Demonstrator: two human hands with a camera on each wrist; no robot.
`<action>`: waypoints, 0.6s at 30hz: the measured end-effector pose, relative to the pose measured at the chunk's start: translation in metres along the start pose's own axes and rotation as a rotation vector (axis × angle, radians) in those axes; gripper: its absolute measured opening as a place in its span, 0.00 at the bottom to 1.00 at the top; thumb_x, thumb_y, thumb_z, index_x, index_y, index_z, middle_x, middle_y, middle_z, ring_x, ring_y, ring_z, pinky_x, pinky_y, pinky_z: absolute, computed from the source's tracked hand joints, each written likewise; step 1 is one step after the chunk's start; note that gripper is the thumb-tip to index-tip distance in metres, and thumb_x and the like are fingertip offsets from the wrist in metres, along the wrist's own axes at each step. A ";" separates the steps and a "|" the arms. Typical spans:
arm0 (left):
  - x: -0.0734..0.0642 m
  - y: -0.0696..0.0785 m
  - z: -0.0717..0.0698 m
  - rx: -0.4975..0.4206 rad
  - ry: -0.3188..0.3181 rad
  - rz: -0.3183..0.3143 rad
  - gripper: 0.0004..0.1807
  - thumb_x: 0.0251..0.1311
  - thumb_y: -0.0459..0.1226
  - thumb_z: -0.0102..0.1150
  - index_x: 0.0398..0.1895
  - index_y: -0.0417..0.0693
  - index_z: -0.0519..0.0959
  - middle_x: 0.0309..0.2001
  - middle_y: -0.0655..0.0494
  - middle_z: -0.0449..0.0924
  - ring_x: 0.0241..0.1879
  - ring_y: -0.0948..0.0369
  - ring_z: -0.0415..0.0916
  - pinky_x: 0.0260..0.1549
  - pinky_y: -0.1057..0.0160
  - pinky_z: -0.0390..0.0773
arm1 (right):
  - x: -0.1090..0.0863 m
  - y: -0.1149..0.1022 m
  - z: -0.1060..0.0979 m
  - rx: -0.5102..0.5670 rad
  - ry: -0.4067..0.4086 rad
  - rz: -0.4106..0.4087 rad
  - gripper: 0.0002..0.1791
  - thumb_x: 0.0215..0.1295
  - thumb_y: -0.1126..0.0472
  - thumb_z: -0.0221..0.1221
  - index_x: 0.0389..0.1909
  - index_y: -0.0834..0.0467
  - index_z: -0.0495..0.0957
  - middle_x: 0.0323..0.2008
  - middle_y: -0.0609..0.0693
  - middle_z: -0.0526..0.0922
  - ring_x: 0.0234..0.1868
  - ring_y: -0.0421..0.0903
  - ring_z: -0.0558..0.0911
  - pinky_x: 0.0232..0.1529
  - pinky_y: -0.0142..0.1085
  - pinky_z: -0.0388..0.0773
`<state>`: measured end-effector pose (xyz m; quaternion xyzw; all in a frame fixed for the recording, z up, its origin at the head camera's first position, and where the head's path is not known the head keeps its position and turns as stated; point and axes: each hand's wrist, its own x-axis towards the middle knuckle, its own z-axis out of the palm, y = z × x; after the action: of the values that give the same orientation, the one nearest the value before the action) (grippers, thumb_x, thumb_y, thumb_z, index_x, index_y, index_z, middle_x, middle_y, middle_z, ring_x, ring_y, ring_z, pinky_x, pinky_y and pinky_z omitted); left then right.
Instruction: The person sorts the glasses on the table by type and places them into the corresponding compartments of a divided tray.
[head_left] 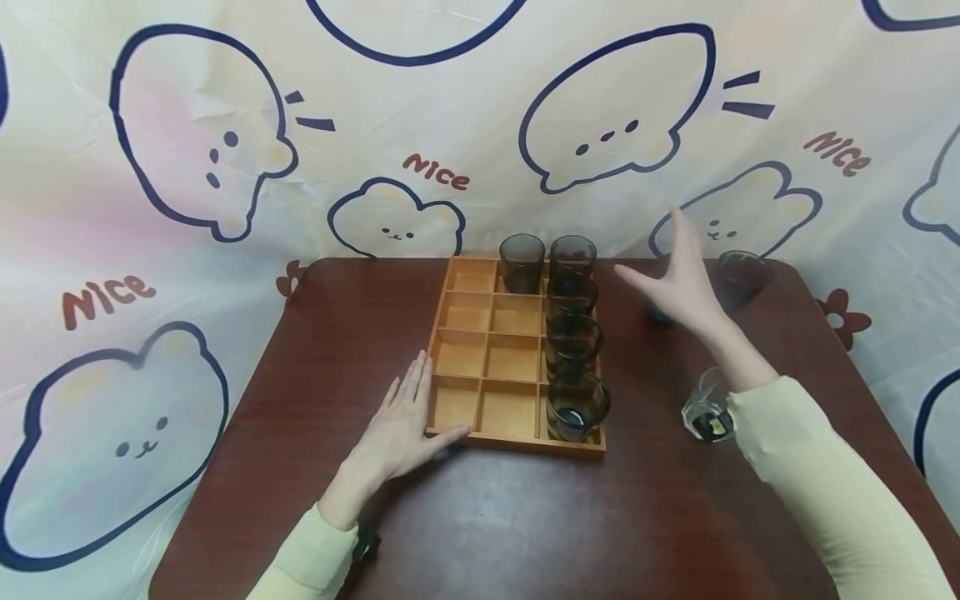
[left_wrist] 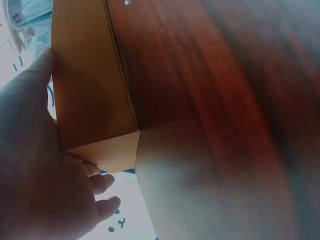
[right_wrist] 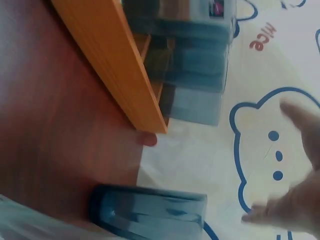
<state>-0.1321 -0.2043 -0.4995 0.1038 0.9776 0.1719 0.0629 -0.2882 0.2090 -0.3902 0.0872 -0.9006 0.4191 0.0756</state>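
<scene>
A wooden compartment tray (head_left: pixel 517 442) stands on the table. Smoky dark glasses fill its right column, the nearest glass (head_left: pixel 577 408) at the front corner; one more glass (head_left: pixel 522 265) sits in the back row's middle compartment. My left hand (head_left: pixel 401 429) rests against the tray's front left corner, fingers straight along the side, thumb at the front edge. Over the table's back right, my right hand (head_left: pixel 682 287) is raised, thumb and fingers spread wide, nothing between them. Close by it stands a dark glass (head_left: pixel 742 279), and in the right wrist view a tall bluish glass (right_wrist: pixel 155 212) appears below the hand.
A clear faceted glass (head_left: pixel 708 408) stands on the table beside the right sleeve. Something dark, partly hidden, shows behind the right hand. A printed cloth (head_left: pixel 420 108) hangs right behind the table (head_left: pixel 487 517) and along its sides.
</scene>
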 end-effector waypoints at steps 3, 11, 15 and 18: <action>-0.001 -0.001 -0.002 -0.003 0.004 0.001 0.70 0.67 0.75 0.57 0.91 0.40 0.35 0.92 0.43 0.33 0.92 0.44 0.41 0.88 0.36 0.50 | -0.019 -0.001 0.001 0.093 0.128 0.105 0.64 0.74 0.47 0.69 0.91 0.53 0.31 0.91 0.60 0.36 0.92 0.62 0.43 0.90 0.64 0.47; -0.001 -0.002 -0.002 -0.001 0.008 0.003 0.71 0.67 0.75 0.58 0.91 0.40 0.35 0.92 0.42 0.33 0.92 0.44 0.40 0.88 0.36 0.50 | -0.035 0.003 0.009 0.377 0.343 0.333 0.62 0.72 0.52 0.68 0.91 0.47 0.33 0.90 0.51 0.40 0.91 0.51 0.45 0.91 0.44 0.50; -0.001 -0.002 -0.001 -0.001 0.012 0.008 0.70 0.68 0.74 0.58 0.91 0.39 0.36 0.92 0.41 0.34 0.91 0.44 0.41 0.88 0.36 0.51 | -0.035 0.010 0.011 0.504 0.377 0.444 0.62 0.71 0.54 0.70 0.91 0.46 0.34 0.90 0.50 0.42 0.91 0.48 0.46 0.91 0.40 0.52; -0.001 -0.001 0.000 -0.005 0.006 0.011 0.70 0.68 0.75 0.57 0.91 0.39 0.36 0.92 0.42 0.34 0.92 0.44 0.41 0.88 0.36 0.50 | -0.036 0.016 0.012 0.553 0.385 0.520 0.62 0.71 0.54 0.70 0.91 0.46 0.36 0.90 0.51 0.43 0.91 0.48 0.47 0.90 0.39 0.54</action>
<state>-0.1315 -0.2058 -0.4997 0.1083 0.9768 0.1751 0.0593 -0.2576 0.2133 -0.4177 -0.2059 -0.7155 0.6588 0.1080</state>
